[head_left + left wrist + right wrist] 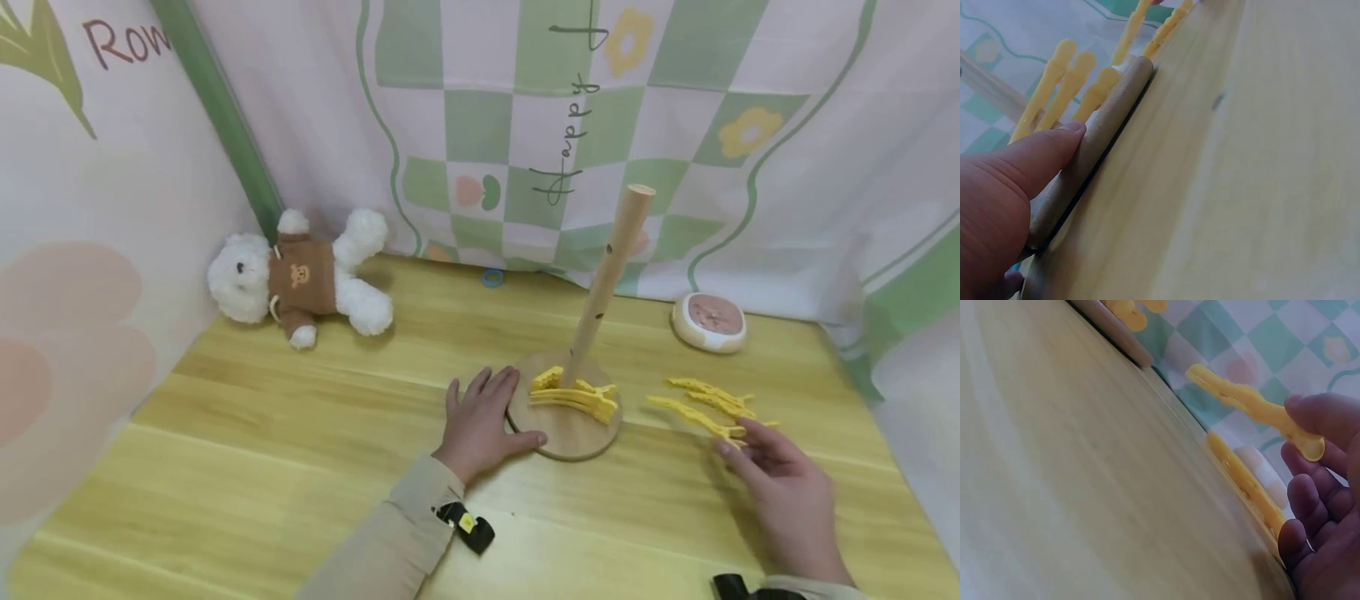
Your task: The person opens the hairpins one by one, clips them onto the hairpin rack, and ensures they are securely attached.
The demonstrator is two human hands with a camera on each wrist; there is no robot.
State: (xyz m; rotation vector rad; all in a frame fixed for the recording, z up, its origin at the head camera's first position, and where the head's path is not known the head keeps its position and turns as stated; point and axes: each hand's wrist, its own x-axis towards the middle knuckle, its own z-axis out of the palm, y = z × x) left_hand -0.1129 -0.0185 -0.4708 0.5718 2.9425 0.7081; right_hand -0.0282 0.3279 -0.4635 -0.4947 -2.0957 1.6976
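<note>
My left hand (pixel 483 429) rests on the left edge of a round wooden base (pixel 570 440), its fingers spread and thumb along the near rim. From the base rises a slanting-looking wooden post (pixel 609 275) with dark holes. Several curved yellow plastic pieces (pixel 573 402) with forked ends lie around the post's foot; their knobbed ends (pixel 1060 62) stick up past the thumb in the left wrist view. Between thumb and index finger, my right hand (pixel 795 492) pinches a long, forked yellow plastic piece (pixel 1244 401) by one end, raised over the table.
More yellow pieces (pixel 708 393) lie on the wooden table (pixel 300 467) just beyond the right hand. A round white device (pixel 708 322) sits at the back right, a plush toy (pixel 303 275) at the back left. A small blue ring (pixel 492 277) is by the curtain (pixel 480 125).
</note>
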